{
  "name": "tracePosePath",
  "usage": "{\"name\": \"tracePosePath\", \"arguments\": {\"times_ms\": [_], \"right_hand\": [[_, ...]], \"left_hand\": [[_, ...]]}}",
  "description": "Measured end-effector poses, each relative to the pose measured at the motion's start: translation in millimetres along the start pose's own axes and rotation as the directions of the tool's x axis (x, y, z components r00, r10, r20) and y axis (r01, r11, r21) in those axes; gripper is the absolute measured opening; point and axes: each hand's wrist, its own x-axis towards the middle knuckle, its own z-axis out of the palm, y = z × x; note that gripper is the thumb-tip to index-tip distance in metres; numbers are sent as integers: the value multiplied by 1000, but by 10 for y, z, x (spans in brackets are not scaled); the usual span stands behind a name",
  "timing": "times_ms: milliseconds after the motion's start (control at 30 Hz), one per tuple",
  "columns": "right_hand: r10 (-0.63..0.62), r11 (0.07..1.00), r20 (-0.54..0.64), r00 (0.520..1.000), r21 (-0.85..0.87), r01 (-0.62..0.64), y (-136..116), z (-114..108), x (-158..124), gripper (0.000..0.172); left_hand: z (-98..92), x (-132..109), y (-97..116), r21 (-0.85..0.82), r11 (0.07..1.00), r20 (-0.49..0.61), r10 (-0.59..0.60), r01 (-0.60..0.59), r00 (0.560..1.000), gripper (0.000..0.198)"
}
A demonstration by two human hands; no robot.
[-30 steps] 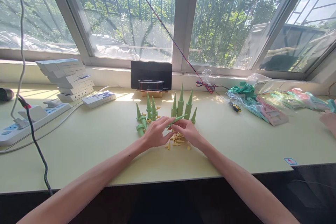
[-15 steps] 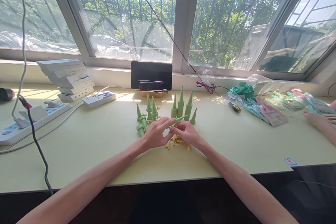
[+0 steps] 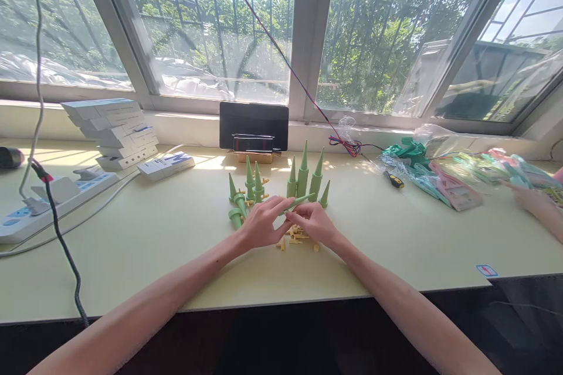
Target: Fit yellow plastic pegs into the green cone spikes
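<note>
My left hand (image 3: pixel 264 224) is closed around a green cone-shaped plant watering spike (image 3: pixel 303 201), its tip pointing right and slightly up. Close against it, my right hand (image 3: pixel 316 224) pinches thumb and fingers together near the spike; the fingers hide whatever is between them. Small yellow valve pieces (image 3: pixel 297 237) lie in a loose pile on the table below both hands. Behind my right hand, several green spikes (image 3: pixel 303 177) stand with their points up. More green spikes with yellow valves fitted (image 3: pixel 250 183) stand or lean beyond my left hand.
A dark tablet (image 3: pixel 254 114) stands at the window. White boxes (image 3: pixel 123 132) and a power strip (image 3: pixel 74 202) are on the left. At right lie a yellow-black screwdriver (image 3: pixel 394 180) and plastic packets (image 3: pixel 457 190), with another person's hand (image 3: pixel 532 202) beyond.
My hands stay almost in place, with a slight shift of the fingers at the spike. The other person's hand at the far right has moved and is blurred.
</note>
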Motion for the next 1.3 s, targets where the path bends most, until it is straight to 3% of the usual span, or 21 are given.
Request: {"name": "tracePosePath", "arguments": {"times_ms": [400, 700, 1000, 1300], "right_hand": [[21, 979, 81, 997, 199, -37, -31, -27, 7, 41], [89, 983, 64, 994, 153, -98, 11, -20, 2, 38], [-18, 999, -10, 1000, -37, 18, 0, -10, -2, 37], [49, 997, 29, 998, 65, -51, -51, -24, -10, 43]], "left_hand": [[-11, 7, -4, -7, 1000, -36, 21, -22, 999, 44], [-17, 20, 17, -10, 1000, -22, 14, -14, 1000, 43], [-13, 10, 7, 16, 1000, -3, 16, -16, 1000, 41], [-22, 23, 24, -25, 1000, -21, 12, -12, 1000, 42]]}}
